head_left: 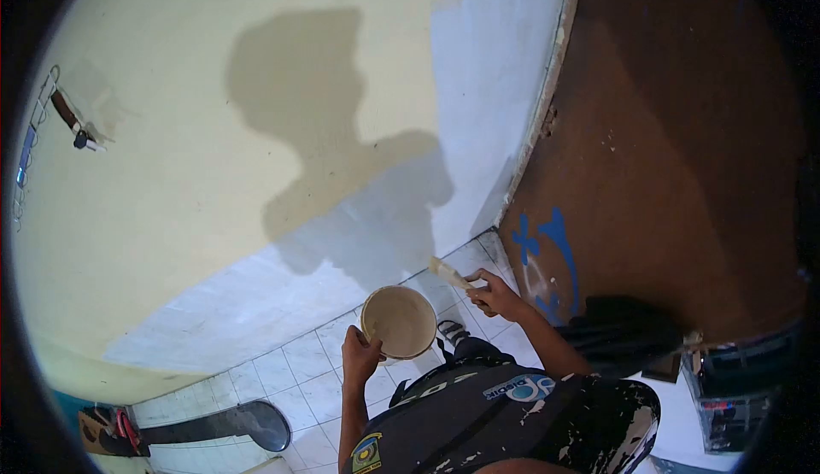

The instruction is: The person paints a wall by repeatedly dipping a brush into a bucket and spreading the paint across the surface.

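Note:
My left hand [362,354] grips the rim of a round paint bucket [401,320], thumb over the inside edge, at waist height. The bucket's inside looks beige in this light. In my right hand [495,295] is a paintbrush [448,272], held by the handle with its pale bristles pointing up and left toward the wall. The brush is to the right of the bucket, apart from it. Beyond both hands stands a cream wall [171,175], with white paint [491,73] along its right edge and a white band [231,303] low down.
A brown panel [666,132] with blue marks meets the wall at the right. White tiles [282,371] cover the floor. A dark curved-end board [222,423] lies lower left, dark cloth [623,333] hangs right, and a wire rack [38,124] is on the left wall.

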Tool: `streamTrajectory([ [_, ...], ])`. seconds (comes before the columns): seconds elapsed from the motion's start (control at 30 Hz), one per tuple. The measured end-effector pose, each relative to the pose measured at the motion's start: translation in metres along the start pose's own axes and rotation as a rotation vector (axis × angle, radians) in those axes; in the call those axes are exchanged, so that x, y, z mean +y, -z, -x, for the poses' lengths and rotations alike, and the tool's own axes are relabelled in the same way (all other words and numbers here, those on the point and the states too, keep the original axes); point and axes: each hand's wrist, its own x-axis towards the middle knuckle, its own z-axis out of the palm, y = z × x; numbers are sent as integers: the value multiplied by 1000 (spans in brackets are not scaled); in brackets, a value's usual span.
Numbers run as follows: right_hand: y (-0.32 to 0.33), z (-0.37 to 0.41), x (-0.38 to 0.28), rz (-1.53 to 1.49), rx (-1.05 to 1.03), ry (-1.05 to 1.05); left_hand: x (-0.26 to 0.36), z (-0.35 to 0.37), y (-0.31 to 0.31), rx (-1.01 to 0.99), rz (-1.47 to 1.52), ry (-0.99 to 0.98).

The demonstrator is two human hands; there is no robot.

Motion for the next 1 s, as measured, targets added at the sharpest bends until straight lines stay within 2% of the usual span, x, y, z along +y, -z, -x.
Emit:
streamTrajectory([
  [0.13,-45,29,2,231,-119,34,-37,35,3,23,19,-28],
  [0.2,-67,44,15,320,-115,45,-49,55,6,101,-73,-51],
  [0.23,-76,52,21,414,-124,51,-68,57,7,90,-74,-52],
  [0.3,-94,66,44,408,-119,10,-114,68,1,130,16,-17],
  [0.37,-111,67,72,628,-169,103,-117,87,12,124,13,-10],
  [0.43,-137,71,69,641,-234,56,-120,101,23,100,44,23],
  [0.53,-167,74,84,1053,-273,341,-128,118,29,56,65,32],
  [0.57,-181,73,77,1055,-306,322,-121,119,35,33,45,57],
  [0.63,-206,64,57,1340,-416,203,-125,122,41,20,-76,55],
  [0.7,-218,49,66,1501,-481,194,-98,130,52,-9,-118,62],
  [0.77,-221,44,77,1520,-518,239,-118,127,47,-7,-166,-22],
  [0.83,-233,41,72,1566,-546,192,-106,128,56,-39,-161,8],
  [0.87,-238,39,71,1561,-555,265,-108,128,59,-31,-156,38],
  [1.0,-252,18,91,1643,-609,336,-104,128,67,-63,-17,27],
])
